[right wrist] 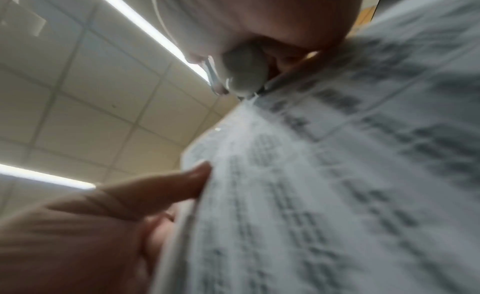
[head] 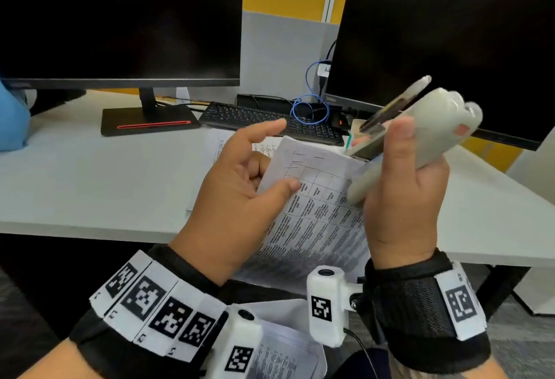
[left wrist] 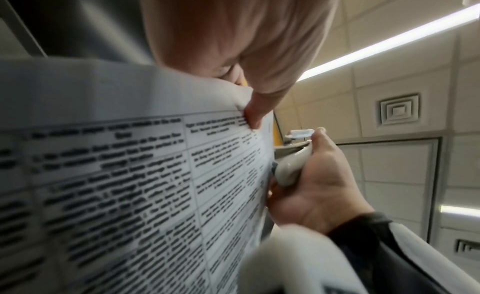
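Though blurred at the wrists, overhead: right hand (head: pixel 402 198) around stapler (head: pixel 435 126), left hand (head: pixel 231 198) pinching papers (head: pixel 315 213).

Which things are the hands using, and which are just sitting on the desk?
In use: printed sheets, pinched by the left hand; grey stapler, gripped by the right hand.
Lying about: left monitor, right monitor, keyboard, blue cable, loose pages.

Keyboard (head: pixel 270 120) on tabletop (head: pixel 90 183). Behind keyboard: left monitor (head: pixel 120 18) to left, right monitor (head: pixel 444 48) to right. In front of keyboard: sheets (head: pixel 318 216), left hand (head: pixel 237 195) at left edge, stapler (head: pixel 432 126) in right hand (head: pixel 402 198) at right edge.
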`<state>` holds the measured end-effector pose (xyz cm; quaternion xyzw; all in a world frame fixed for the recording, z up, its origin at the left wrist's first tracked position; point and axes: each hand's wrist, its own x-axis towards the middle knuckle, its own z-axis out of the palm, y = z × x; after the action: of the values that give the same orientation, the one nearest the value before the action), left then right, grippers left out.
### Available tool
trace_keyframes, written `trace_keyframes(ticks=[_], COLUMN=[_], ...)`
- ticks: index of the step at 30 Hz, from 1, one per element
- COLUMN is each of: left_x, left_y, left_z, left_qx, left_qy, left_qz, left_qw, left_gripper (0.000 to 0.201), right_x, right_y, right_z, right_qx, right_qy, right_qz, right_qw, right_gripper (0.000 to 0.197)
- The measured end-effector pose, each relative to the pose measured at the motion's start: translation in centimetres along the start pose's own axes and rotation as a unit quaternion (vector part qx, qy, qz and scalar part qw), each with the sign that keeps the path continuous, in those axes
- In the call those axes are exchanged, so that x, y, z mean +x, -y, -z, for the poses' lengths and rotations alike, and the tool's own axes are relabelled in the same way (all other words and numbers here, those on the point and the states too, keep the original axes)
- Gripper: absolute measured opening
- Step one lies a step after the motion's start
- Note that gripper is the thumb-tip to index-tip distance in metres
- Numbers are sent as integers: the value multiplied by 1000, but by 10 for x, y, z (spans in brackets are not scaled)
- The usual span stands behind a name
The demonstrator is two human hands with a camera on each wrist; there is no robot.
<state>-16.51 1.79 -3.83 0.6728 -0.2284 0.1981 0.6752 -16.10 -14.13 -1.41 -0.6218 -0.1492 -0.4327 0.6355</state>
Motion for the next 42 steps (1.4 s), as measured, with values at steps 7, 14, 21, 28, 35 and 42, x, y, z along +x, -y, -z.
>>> trace_keyframes(ticks=[7,14,21,28,35,42], left_x=[-4,-6,-9,-8,-3,-6], left_y=[-9,-11,-10,1,10,10], left_z=[-13,-15,-20,-15,-1,-2], left_qx=[-30,-19,-14,88,47,25], left_qy=[13,6,2,102,-40,-33], left_qz=[68,69,65,106,-19,-29], left_qw=[997,997,998,985,998,999], left_gripper=[61,53,46,28,42,35], right_x=[11,9,10,12,2,-4], right_y=[11,15,15,5,-4,-2], right_z=[-19,-23,-23,-16,12,14], right_qx=[30,-4,-7,4,-14,-20], right_qy=[34,26,39,41,-27,0], right_qz=[-113,-102,-55,-76,25,74], right_qw=[993,994,998,996,999,997], right_gripper=[49,38,26,37,25,33])
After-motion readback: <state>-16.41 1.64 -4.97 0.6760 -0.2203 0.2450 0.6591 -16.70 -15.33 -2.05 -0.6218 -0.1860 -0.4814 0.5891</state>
